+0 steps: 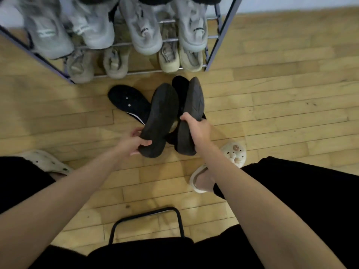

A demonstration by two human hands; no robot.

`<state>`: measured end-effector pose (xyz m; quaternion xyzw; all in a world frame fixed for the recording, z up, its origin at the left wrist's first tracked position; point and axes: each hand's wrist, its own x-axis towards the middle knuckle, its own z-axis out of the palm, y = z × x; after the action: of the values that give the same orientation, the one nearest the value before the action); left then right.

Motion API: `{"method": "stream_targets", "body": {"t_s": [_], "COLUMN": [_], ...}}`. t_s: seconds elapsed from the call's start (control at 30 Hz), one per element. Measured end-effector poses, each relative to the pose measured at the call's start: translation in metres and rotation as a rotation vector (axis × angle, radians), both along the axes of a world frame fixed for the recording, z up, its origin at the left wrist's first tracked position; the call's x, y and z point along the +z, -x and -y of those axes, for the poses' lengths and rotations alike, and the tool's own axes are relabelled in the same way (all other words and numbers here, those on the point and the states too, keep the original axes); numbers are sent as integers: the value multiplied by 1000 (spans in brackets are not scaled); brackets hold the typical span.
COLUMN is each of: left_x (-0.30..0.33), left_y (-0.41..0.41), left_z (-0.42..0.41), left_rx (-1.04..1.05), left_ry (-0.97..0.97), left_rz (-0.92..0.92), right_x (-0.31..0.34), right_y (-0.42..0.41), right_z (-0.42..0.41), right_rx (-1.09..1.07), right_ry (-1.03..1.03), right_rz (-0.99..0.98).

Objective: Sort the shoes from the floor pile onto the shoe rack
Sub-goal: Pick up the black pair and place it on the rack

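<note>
My left hand (132,144) grips the heel of a dark shoe (160,117) held sole-up above the floor. Beside it my right hand (198,130) holds a second dark shoe (191,109), also sole-up. Under them on the wooden floor lie more black shoes, one (128,100) flat to the left with small white dots, another (179,85) partly hidden behind the held pair. The metal shoe rack (212,55) stands just beyond, with grey sneakers (144,30) on an upper shelf and beige shoes (169,57) on the lower one.
I sit on a black stool with a metal frame (174,212) between my knees. My feet wear cream clogs (234,154), one on each side. Bare wooden floor (281,84) stretches to the right of the rack, up to a pale wall.
</note>
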<state>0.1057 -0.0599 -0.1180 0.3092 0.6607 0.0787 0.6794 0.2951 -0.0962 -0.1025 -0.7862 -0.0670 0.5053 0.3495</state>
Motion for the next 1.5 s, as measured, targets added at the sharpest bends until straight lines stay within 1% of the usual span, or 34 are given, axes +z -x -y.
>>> {"method": "stream_targets", "body": {"t_s": [0.07,0.13,0.2,0.33,0.4,0.5,0.63,0.7,0.8,0.93,1.03,1.1,1.2,1.33,1.43,1.5], "left_x": [22,43,64,101,114,129,149,159,180,214,233,247,271,304,322,330], "left_y": [9,17,25,39,43,49,60,65,67,65,63,62,63,71,82,90], "left_z": [-3,-6,-9,-1,6,14,22,24,21,15,13,13,11,-6,-28,-45], "left_rx": [31,93,111,143,165,218,112,93,103,50,101,62,7,19,20,46], "left_ry": [-50,-115,-204,-358,-352,-237,-193,-200,-298,-510,-661,-828,-1055,-1303,-1391,-1411], "left_rz": [-5,9,27,66,131,273,422,466,531,435,424,312,174,-3,-179,-301], "right_x": [21,44,63,96,107,121,138,146,165,194,216,231,255,289,307,314], "right_y": [6,9,9,11,19,37,58,63,69,74,74,75,82,93,102,105], "right_z": [-3,-2,2,15,18,18,14,13,9,1,0,-2,-14,-37,-64,-82], "right_rx": [8,56,48,32,40,97,153,184,199,240,252,260,197,124,128,118], "right_ry": [-88,-200,-323,-410,-438,-462,-453,-459,-516,-640,-754,-803,-855,-938,-937,-890], "right_rz": [-183,-315,-469,-623,-676,-614,-478,-422,-389,-312,-321,-320,-172,-199,-179,-141]}}
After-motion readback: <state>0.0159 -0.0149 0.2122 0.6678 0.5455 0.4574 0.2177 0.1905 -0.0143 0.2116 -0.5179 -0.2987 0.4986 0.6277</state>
